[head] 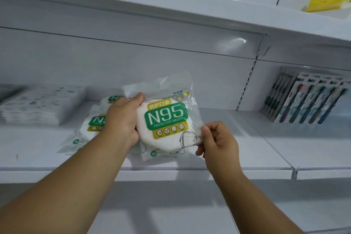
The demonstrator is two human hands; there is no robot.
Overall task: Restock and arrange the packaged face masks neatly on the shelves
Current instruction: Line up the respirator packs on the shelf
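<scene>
While your left hand [121, 119] grips the N95 mask pack [167, 119] at its nine o'clock edge, your right hand [218, 140] pinches its four o'clock corner, just above the shelf [237, 157].

Single head-worn wide-angle view, facing forward and slightly upward at white shelf [247, 165] from close range; both forearms reach in from bottom edge; upper shelf [171, 11] seen from beneath; frame tilted.

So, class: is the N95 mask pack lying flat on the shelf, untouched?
No, both hands hold the N95 mask pack up: the left hand grips one side, the right hand pinches a corner.
</scene>
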